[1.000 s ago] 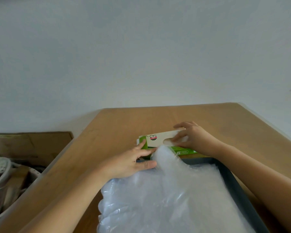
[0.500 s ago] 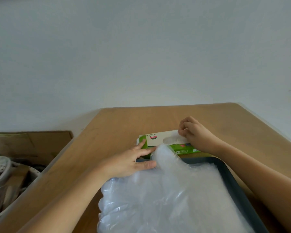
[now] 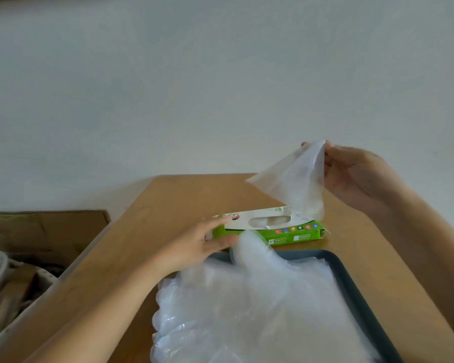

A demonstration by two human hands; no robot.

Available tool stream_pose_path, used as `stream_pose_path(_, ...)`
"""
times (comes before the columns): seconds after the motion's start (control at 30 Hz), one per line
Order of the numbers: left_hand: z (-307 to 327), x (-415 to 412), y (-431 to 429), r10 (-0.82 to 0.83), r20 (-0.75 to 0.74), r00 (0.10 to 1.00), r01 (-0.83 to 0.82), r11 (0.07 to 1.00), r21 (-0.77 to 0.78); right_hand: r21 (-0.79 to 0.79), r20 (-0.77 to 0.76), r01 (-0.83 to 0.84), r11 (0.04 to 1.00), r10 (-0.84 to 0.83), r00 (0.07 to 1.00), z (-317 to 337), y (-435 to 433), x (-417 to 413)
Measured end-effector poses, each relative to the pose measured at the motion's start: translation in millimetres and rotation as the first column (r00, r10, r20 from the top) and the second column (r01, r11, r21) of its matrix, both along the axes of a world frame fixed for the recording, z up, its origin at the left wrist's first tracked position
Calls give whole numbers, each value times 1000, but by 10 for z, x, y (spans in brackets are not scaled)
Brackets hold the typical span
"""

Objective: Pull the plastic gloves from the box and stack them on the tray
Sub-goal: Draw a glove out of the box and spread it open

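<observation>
Glove (image 3: 296, 184): one, thin, cloudy-clear plastic, pinched at its top edge by the right hand (image 3: 357, 176). It hangs with its long axis near upright and its lower end at the right end of the box (image 3: 294, 235); whether it touches the box cannot be told.
Left hand (image 3: 194, 247): straight fingers resting on the box's left end.
Tray (image 3: 351, 284): dark, just in front of the box, holding a stack of gloves (image 3: 247, 305).
Likely next move: the right hand carries the glove down and toward the person.

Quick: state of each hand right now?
Left hand: open, fingers resting on the green box at its left end.
Right hand: closed, pinching a plastic glove held above the box.
</observation>
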State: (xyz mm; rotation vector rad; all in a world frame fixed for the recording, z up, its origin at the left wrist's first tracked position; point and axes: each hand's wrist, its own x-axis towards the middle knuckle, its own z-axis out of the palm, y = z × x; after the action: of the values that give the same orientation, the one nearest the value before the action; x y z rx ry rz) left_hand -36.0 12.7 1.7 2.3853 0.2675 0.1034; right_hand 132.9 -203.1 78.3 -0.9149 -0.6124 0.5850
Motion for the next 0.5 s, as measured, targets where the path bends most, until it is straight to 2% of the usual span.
stream_pose_path(0.1,205,-45,-87,68,162,984,-56,996,-74,-155,-7,-17,988,16,1000,90,-61,-298)
stream_pose_path(0.17,316,-77,-215,34,245,969,1,990,-141,-203,-72,-37,978,23,997,82,-73,-473)
stream_pose_path(0.3,449,-167,-516,-11,425,905,76,988,-137,-242,-166,-52,969,11,986,61,-137,-739)
stream_pose_path(0.37,541,-252,-606,-59,417,907,127,982,-137,-228,-231,-66,971,12,973,56,-194,-810)
stream_pose_path(0.47,619,-401,-763,-236,239,942,261,962,-77,-201,-290,-62,978,1,957,85,-272,-877)
stream_pose_path(0.5,628,-434,-840,-250,212,945,263,964,-35,-199,-289,-53,979,-6,957,84,-283,-885)
